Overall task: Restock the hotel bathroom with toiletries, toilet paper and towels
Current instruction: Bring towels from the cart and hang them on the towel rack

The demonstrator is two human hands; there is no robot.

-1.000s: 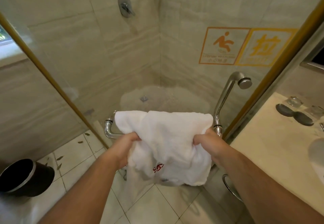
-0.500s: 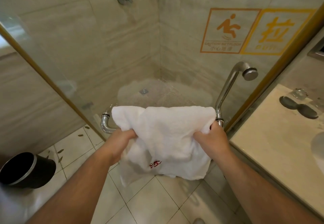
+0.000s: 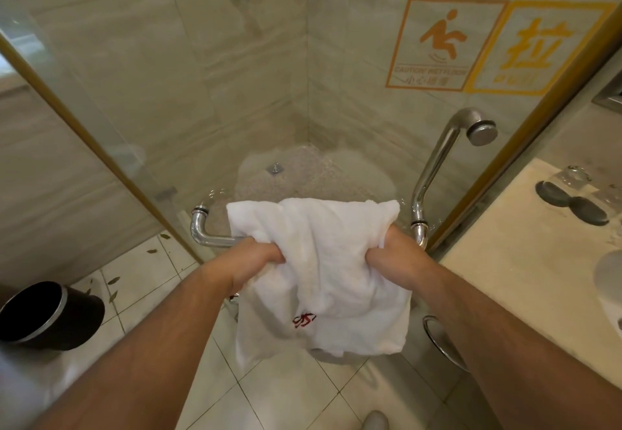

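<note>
Hotel bathroom; pale tiled floor [image 3: 286, 389] at 6 o'clock; glass shower door [image 3: 336, 109] at 12 o'clock, carrying a chrome handle bar [image 3: 212, 237] low across it and an orange caution sticker [image 3: 437, 42] at 1 o'clock; stone desk [image 3: 521, 261] at 3 o'clock with two dark coasters [image 3: 572, 204] and a glass tumbler [image 3: 575, 175] at its far end; black bin [image 3: 47, 318] at 8 o'clock.

Item: one white towel [image 3: 319, 268] with red embroidery, at centre, apparently draped over the handle bar, whose middle it hides; upper edge stands above the bar, the larger part hangs bunched and uneven toward the floor.

Left hand [image 3: 250, 263]: grip curled tight into the towel's left side, just beside the bar's exposed end. Right hand [image 3: 392, 254]: grip likewise bunched into the right side, near the handle's right post.

Step in hand, by judgement: hanging the towel, the towel part of the restock; toiletries and toilet paper not in view. Next move likely calls for drawing both sides outward and down evenly, flattening the folds, levelling the hem, then letting go without dragging the cloth off the bar.
</note>
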